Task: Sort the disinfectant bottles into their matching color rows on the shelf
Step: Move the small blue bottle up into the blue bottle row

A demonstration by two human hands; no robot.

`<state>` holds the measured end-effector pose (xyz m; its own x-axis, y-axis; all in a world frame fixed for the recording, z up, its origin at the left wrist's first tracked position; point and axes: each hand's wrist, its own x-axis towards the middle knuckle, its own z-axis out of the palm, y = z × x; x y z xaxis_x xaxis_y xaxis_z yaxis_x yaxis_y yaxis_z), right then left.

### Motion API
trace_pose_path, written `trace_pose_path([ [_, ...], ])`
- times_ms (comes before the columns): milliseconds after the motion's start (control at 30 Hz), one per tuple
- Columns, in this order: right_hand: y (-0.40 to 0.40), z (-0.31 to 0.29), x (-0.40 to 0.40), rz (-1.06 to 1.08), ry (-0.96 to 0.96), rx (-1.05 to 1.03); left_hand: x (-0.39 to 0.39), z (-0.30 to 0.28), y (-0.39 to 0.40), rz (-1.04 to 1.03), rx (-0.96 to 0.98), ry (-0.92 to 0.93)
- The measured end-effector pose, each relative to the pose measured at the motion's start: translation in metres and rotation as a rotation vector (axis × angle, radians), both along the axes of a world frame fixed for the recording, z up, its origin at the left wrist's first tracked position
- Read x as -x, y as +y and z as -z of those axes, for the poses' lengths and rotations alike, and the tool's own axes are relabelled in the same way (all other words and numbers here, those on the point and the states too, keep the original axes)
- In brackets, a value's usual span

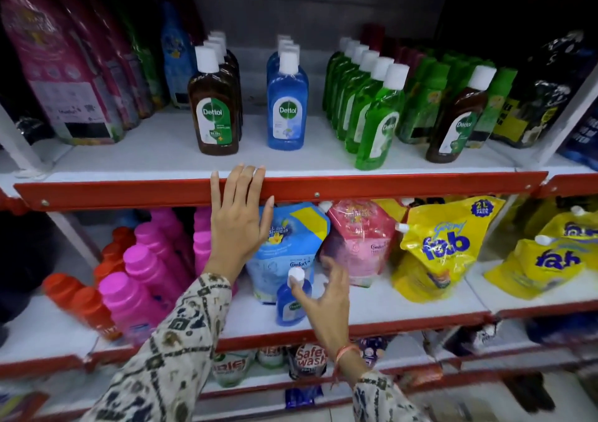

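On the lower shelf (382, 308), below the red shelf lip (388, 185), a small blue bottle (291, 302) stands upright near the front edge, just before a blue refill pouch (284, 237). The right hand (323, 295) is at its white cap (296, 275): the fingers (299, 292) are spread and curled, one fingertip touching the neck just under the cap, but they have not closed round it, so the bottle is not yet held. The left hand (238, 221) lies flat and open against the red shelf lip, its fingertips over the top edge, holding nothing.

Above that lip, the upper shelf carries a brown row (215, 104) at the left, a blue row (287, 101) beside it and a green row (365, 98) to the right. One stray brown bottle (453, 120) stands to the right of the green row, well apart from its own colour.

The step in hand looks like picking up the stray blue one. Next, the fingers would need to close on the neck or body, lift it clear of the lip without knocking the pouch behind, and set it upright at the front of the blue row. The stray brown bottle still seems to need moving.
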<state>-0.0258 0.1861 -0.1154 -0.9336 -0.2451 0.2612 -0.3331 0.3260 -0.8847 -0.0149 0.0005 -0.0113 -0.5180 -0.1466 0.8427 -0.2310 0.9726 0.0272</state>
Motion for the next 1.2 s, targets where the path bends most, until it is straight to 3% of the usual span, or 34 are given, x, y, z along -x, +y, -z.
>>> trace_pose_path([
  [200,-0.02,0.042,-0.028,0.072,-0.192,-0.079,-0.001,0.001,-0.006,0.023,0.019,-0.012],
  [400,-0.029,0.043,-0.022,0.113,-0.184,-0.11,-0.004,0.0,-0.007,0.034,0.029,-0.014],
  [533,-0.022,0.03,-0.023,0.124,-0.165,-0.022,-0.005,0.0,-0.01,0.052,0.04,-0.015],
  [967,0.008,-0.136,0.013,0.087,0.273,0.261,-0.006,-0.001,-0.008,0.055,0.014,-0.047],
  [1200,-0.014,-0.212,0.044,0.08,0.369,0.352,-0.009,-0.004,-0.004,0.074,-0.027,-0.059],
])
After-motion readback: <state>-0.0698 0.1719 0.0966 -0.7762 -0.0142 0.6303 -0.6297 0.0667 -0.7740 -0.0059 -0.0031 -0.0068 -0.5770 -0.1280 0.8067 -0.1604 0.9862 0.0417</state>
